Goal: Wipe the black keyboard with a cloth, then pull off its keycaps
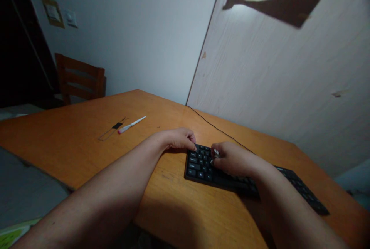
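Observation:
A black keyboard (199, 166) lies at a slant on the wooden table. My left hand (181, 139) is closed at its far left corner, thumb on the edge by the top keys and fingers curled. Over the left-hand keys, my right hand (232, 159) pinches a small crumpled white wad (215, 153), pressed near or against the keys; its material is hard to make out. My right hand and forearm hide the keyboard's middle. To the left lie a slim white brush-like tool (131, 125) with a pinkish end and a wire keycap puller (117, 125) with a black grip.
The wooden table (86, 125) meets a pale wall at the back. A thin black cable (214, 125) runs from the keyboard toward the wall. A wooden chair (81, 76) stands beyond the far left edge. A picture sheet hangs upper right.

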The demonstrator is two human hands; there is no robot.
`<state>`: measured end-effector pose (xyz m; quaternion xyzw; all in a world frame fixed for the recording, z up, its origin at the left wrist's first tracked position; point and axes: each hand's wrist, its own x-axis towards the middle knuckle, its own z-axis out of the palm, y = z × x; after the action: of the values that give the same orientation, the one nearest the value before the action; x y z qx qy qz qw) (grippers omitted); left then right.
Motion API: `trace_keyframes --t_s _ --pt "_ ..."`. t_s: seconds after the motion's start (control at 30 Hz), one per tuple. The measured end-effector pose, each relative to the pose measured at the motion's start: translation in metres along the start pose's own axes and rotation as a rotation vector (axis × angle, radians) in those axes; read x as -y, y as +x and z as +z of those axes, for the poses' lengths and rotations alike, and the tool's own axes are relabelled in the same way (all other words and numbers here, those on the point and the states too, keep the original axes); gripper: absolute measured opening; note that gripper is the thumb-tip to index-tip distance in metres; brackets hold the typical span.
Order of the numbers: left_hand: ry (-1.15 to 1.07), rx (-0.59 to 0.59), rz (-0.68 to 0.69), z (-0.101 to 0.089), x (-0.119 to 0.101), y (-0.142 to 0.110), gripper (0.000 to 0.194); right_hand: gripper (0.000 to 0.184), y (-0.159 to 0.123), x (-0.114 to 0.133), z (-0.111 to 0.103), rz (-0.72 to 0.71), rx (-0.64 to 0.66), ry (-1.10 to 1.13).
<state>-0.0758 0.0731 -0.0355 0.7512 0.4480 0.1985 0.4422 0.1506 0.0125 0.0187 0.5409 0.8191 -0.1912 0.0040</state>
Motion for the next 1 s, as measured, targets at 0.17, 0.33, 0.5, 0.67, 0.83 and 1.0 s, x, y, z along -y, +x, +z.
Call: trace_keyframes --t_s 0.17,0.33,0.5,0.67,0.83,1.0 --pt "-0.007 -0.005 0.003 0.000 -0.001 0.000 0.029 0.010 -0.006 0.004 -0.004 0.008 0.072 0.112" --pt "0.006 0.005 0.006 -0.001 -0.002 -0.001 0.028 0.009 -0.010 0.010 -0.003 -0.018 0.144 0.087" --pt "0.003 0.014 0.003 0.000 -0.001 -0.001 0.028 0.012 -0.008 0.010 0.001 0.010 0.119 0.039" --pt "0.003 -0.001 0.004 0.000 -0.001 -0.001 0.028 0.009 -0.009 0.011 0.001 -0.038 0.132 -0.006" --pt "0.003 0.000 0.001 0.000 -0.003 -0.002 0.028 0.010 -0.008 0.011 0.000 -0.002 0.099 -0.007" --pt "-0.004 -0.006 0.002 0.000 -0.003 -0.002 0.025 0.009 -0.011 0.017 0.000 0.004 0.108 0.148"
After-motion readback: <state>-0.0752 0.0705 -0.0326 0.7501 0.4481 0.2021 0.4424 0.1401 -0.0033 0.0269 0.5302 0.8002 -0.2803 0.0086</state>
